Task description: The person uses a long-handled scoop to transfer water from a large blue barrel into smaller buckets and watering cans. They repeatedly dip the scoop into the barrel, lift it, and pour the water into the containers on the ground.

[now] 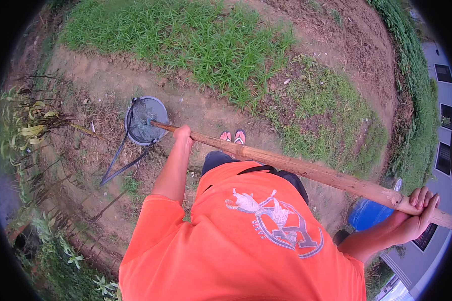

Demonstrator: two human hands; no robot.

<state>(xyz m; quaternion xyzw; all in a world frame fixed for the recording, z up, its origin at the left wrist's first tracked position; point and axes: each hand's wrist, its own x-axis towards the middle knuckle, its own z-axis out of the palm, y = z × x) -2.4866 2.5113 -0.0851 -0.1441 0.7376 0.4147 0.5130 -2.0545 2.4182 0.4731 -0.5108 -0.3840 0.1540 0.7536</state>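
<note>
My left hand [183, 134] is closed around a long bamboo pole [286, 160] near its thin end. My right hand [422, 214] wraps the thicker end at the far right, higher than the left. Slanting across my body, the pole runs down to a grey bucket [147, 140] at my left. Its tip reaches the rippling water [141, 116] inside, where a small bluish part shows at the end, too blurred to name. A long dark strap [115, 161] fixed to the bucket hangs out over the ground on my side.
Tall green grass [196, 41] grows ahead, with low weeds [324, 113] to its right. My sandalled feet [232, 137] stand on bare soil. A blue barrel [369, 213] and a grey building [442, 124] are at right. Leaning dry stalks [109, 205] and a yellowed plant [37, 124] line the left.
</note>
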